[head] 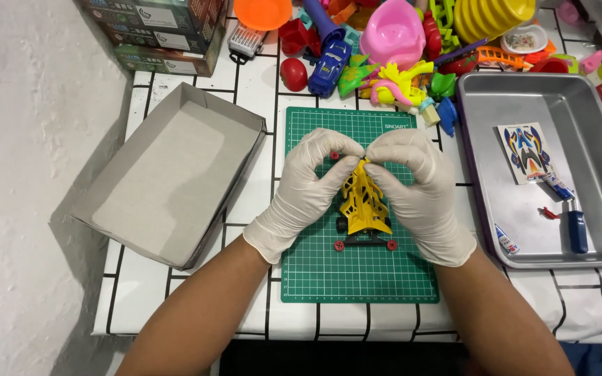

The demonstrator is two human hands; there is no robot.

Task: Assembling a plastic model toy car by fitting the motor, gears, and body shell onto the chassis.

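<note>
**Yellow toy car getting fiddled with on the green mat**

Yellow plastic toy car (363,200) sits dead centre on the green cutting mat (360,278), nose pointing to 12 o'clock, with red wheel hubs showing at its back end around 6. Both hands are in white gloves. Left hand (308,188) comes in from 8 o'clock, right hand (419,188) from 4, and their fingertips meet at the front tip of the car, pinching it from both sides, fingers curled and pressed close together rather than spread.

Off at 9 o'clock there's an open grey cardboard box (168,174). At 3 o'clock a metal tray (597,174) holds a sticker sheet (526,152), a small blue-handled screwdriver (577,230) and a few small bits I can't make out. Up at 12 there's a big heap of colourful plastic toys (398,49), including a blue car (329,67).
</note>
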